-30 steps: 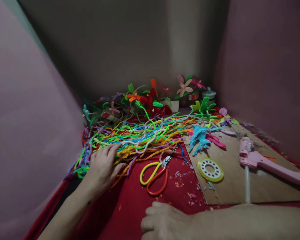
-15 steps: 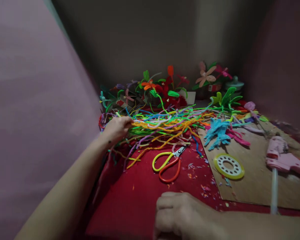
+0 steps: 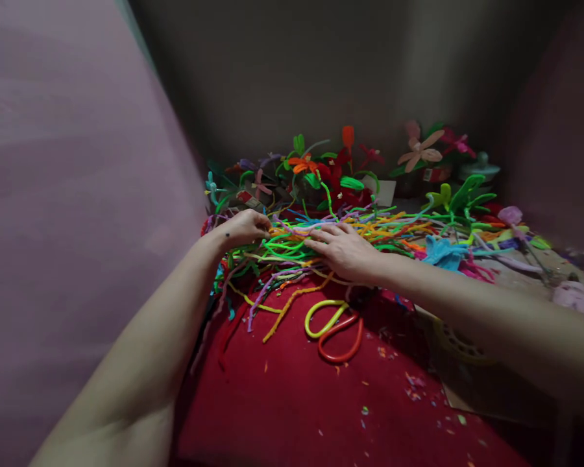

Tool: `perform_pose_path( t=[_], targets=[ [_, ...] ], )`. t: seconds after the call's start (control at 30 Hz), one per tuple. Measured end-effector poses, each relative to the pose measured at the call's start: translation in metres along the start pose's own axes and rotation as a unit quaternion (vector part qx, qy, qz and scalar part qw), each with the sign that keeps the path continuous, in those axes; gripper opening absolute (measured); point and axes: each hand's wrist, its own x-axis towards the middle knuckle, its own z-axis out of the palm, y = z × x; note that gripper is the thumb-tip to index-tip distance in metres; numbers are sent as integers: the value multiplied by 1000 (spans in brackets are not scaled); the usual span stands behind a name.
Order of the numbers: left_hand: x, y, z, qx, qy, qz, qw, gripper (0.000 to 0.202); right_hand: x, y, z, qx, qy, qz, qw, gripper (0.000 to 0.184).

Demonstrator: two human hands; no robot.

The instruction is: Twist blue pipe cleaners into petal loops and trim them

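A loose heap of colourful pipe cleaners [image 3: 287, 246] lies across the red cloth [image 3: 272, 402]. At the heap's left end my left hand [image 3: 246, 227] has its fingers curled closed on some of the pipe cleaners. My right hand [image 3: 345, 250] rests on the middle of the heap, fingers stretched and slightly apart. Just below it lie scissors [image 3: 340, 347] with one yellow and one red handle loop; their blades are hidden or lost in shadow.
Pipe-cleaner flowers [image 3: 321, 168] stand along the back. To the right are a blue fuzzy piece [image 3: 445, 251], a brown board [image 3: 467, 389], a ring-shaped spool [image 3: 460, 344] partly behind my forearm, and a pink glue gun [image 3: 574, 295]. A pale pink surface [image 3: 87, 194] rises at left.
My right hand has moved from the front of the cloth up onto the pipe cleaners, its forearm now covering part of the board and spool. The left hand stays at the heap; the view has shifted slightly.
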Motion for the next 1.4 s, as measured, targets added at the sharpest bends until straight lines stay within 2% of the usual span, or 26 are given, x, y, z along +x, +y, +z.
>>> perform_pose_path(
  t=[0.1, 0.2, 0.23, 0.27, 0.3, 0.4, 0.43, 0.53, 0.6, 0.7, 0.83, 0.93, 1.03, 1.1, 1.13, 1.3, 1.37, 1.4],
  targets=[
    [-10, 4, -3, 5, 86, -13, 996, 26, 6, 7, 7, 14, -5, 5, 1000, 46],
    [-32, 20, -4, 13, 235, -26, 972, 29, 8, 10, 9, 22, -16, 2, 1000, 46],
    [-41, 28, -2, 6, 295, -9, 956, 26, 9, 11, 8, 23, -22, 2, 1000, 45],
    [-50, 36, 1, 4, 310, 20, 951, 23, 10, 12, 8, 23, -28, 2, 999, 44],
    [-59, 43, 6, 9, 294, 57, 954, 22, 11, 14, 8, 23, -33, 3, 999, 44],
    [-77, 57, 29, 90, 134, 158, 974, 21, 15, 20, 8, 32, -40, 4, 999, 46],
    [-78, 58, 38, 125, 100, 166, 973, 23, 16, 22, 9, 38, -40, 5, 998, 47],
    [-73, 49, 61, 184, 73, 120, 973, 22, 21, 29, 11, 65, -39, 16, 997, 45],
    [-64, 40, 67, 175, 72, 80, 979, 23, 24, 32, 12, 85, -32, 25, 996, 45],
    [-49, 31, 61, 143, 75, 37, 986, 26, 28, 38, 15, 125, -11, 30, 992, 41],
    [-34, 32, 47, 92, 73, -10, 993, 36, 33, 48, 17, 211, -1, 43, 976, 34],
    [-26, 35, 45, 61, 78, -31, 995, 42, 33, 49, 14, 240, -14, 47, 970, 35],
    [-21, 36, 48, 40, 85, -43, 995, 40, 29, 39, 9, 187, -33, 45, 981, 46],
    [-18, 35, 51, 29, 89, -46, 995, 40, 26, 28, 7, 110, -42, 62, 991, 70],
    [-18, 35, 52, 23, 90, -47, 995, 40, 25, 23, 7, 77, -41, 66, 994, 74],
    [-24, 32, 41, -30, 84, -28, 996, 32, 28, 14, 13, 18, -33, 90, 995, 56],
    [-33, 29, 29, -120, 113, -16, 986, 34, 32, 19, 15, 26, -37, 98, 994, 53],
    [-39, 27, 22, -178, 151, -18, 972, 35, 34, 22, 16, 35, -39, 104, 993, 52]
  ],
)
